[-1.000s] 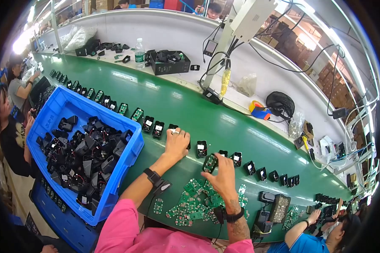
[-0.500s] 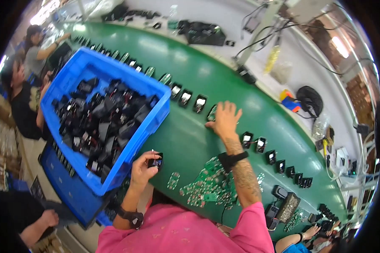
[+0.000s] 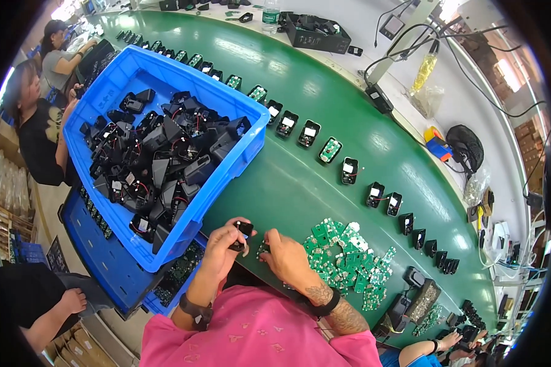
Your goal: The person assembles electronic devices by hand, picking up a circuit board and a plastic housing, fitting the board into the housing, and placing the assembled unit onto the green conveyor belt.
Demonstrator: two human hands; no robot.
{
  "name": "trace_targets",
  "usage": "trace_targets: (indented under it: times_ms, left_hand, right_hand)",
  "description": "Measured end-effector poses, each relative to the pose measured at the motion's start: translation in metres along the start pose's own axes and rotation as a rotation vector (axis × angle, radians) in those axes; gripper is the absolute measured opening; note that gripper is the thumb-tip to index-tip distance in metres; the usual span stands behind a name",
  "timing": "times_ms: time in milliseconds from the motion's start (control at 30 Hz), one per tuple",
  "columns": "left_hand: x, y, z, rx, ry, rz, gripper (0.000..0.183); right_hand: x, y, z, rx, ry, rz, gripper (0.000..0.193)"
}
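Observation:
My left hand (image 3: pixel 225 243) is closed around a small black plastic housing (image 3: pixel 243 229), held above the bench's near edge beside the blue crate. Just right of it, my right hand (image 3: pixel 286 259) has its fingers curled on a small green circuit board (image 3: pixel 263 249), which they partly hide. A loose heap of green circuit boards (image 3: pixel 349 257) lies to the right of my right hand. Ahead, a curved row of open black housings runs along the bench; one housing (image 3: pixel 330 150) has a green board in it, and the neighbouring housing (image 3: pixel 349 170) shows a white part inside.
A large blue crate (image 3: pixel 226 171) full of black housings with red wires stands at the left. The green bench (image 3: pixel 275 183) curves away on both sides. Black devices (image 3: pixel 398 309) and a tray of small parts (image 3: pixel 421 300) sit at right. Several other people work nearby.
My right hand has drawn back from the row to beside my left hand and closed on a circuit board. The board-filled housing it covered now shows. The whole view has shifted slightly.

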State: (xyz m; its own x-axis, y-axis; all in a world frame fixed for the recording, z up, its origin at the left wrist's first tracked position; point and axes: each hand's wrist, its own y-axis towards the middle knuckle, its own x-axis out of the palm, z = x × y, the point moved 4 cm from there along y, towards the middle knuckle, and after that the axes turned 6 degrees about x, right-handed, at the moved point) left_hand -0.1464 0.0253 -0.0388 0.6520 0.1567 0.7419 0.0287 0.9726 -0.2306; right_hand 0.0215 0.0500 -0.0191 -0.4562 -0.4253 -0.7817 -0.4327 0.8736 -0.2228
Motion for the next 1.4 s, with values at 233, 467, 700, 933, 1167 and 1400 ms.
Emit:
trace_targets:
  times_ms: [233, 467, 700, 933, 1167, 1400]
  left_hand:
    - [0.041, -0.004, 0.018, 0.258, 0.929, -0.227, 0.015]
    - [0.102, -0.004, 0.008, 0.394, 1.293, -0.452, 0.010]
    - [0.120, 0.001, -0.002, 0.436, 1.417, -0.593, 0.017]
    - [0.124, -0.001, -0.011, 0.415, 1.357, -0.637, 0.017]
    - [0.118, 0.002, -0.011, 0.387, 1.216, -0.538, 0.014]
    - [0.125, -0.003, -0.019, 0.457, 1.300, -0.659, 0.015]
  right_hand:
    - [-0.029, -0.021, 0.020, 0.064, 1.136, 0.087, 0.030]
    - [-0.020, -0.045, 0.038, 0.200, 1.915, 0.057, 0.025]
    - [-0.032, -0.064, 0.049, 0.101, 1.727, 0.267, 0.019]
    - [-0.042, -0.068, 0.051, 0.059, 1.549, 0.334, 0.022]
    - [-0.035, -0.074, 0.059, 0.052, 1.494, 0.442, 0.017]
    - [-0.049, -0.077, 0.053, 0.131, 1.363, 0.465, 0.015]
